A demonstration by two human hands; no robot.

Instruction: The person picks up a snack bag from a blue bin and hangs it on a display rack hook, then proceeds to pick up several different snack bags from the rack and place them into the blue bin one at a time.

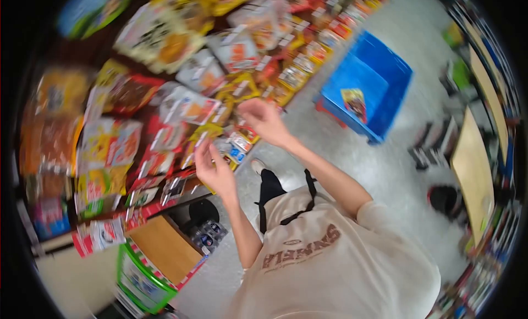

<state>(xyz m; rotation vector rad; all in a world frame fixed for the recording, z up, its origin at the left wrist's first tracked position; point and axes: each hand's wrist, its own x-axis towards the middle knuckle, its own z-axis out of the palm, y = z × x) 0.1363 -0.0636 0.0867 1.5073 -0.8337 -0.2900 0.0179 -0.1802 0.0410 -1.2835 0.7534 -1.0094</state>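
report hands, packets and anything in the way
Left hand, right hand: loosely open, seemingly empty. Snack packets close by. Blue bin holds one yellow packet. Nothing visibly blocking either hand.

Motion is blurring the left hand [219, 173] and the right hand [267, 122]; both are overlapping the snack packets [113, 140], leaving any contact unclear. Most packet print is smearing past reading, as is that on the pouch [355, 102] in the blue bin [367, 55]. The top edge is cropping a blue-green package [91, 12]; the bottom edge is cutting off the cream T-shirt [352, 280].
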